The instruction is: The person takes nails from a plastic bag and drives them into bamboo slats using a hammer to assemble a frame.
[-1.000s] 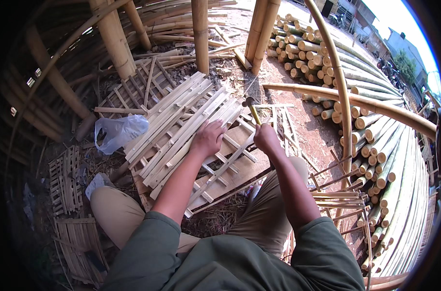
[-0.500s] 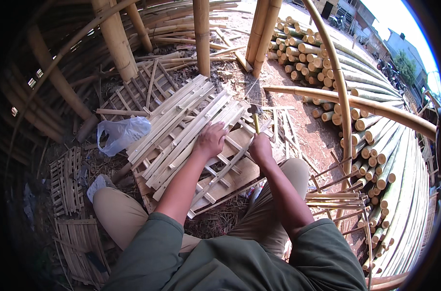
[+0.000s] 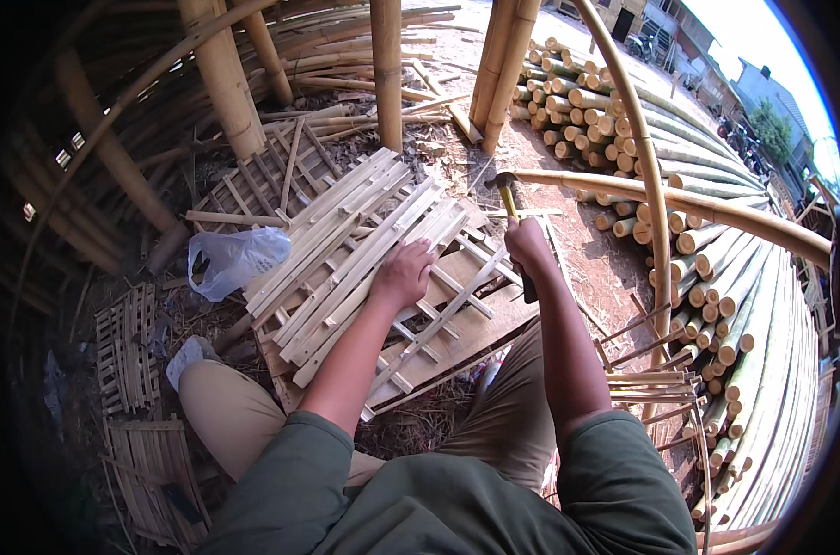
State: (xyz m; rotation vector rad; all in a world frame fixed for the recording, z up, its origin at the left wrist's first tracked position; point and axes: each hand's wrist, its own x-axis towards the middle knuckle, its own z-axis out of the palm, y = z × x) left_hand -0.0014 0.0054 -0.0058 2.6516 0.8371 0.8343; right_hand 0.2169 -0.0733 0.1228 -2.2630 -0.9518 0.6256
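Note:
A hammer (image 3: 508, 192) with a dark head and a yellowish shaft is in my right hand (image 3: 529, 246). The fingers wrap round its handle, and its head is raised beyond the right side of the work. My left hand (image 3: 404, 274) lies on the pale bamboo slats (image 3: 346, 277), fingers forward and pressed to the top slat. These slats run side by side over crosswise strips (image 3: 452, 282) and form a lattice panel. Under the panel is a flat wooden board (image 3: 480, 326), resting between my legs.
A white plastic bag (image 3: 239, 259) sits left of the panel. Bamboo posts (image 3: 387, 74) stand ahead, and a bamboo pole (image 3: 577, 182) crosses at right. Cut bamboo poles (image 3: 716, 314) are stacked on the right. Small lattice panels (image 3: 128, 347) lie at far left.
My right hand has lifted the hammer up and to the right, away from the slats. My left hand stays nearly in place on the slats.

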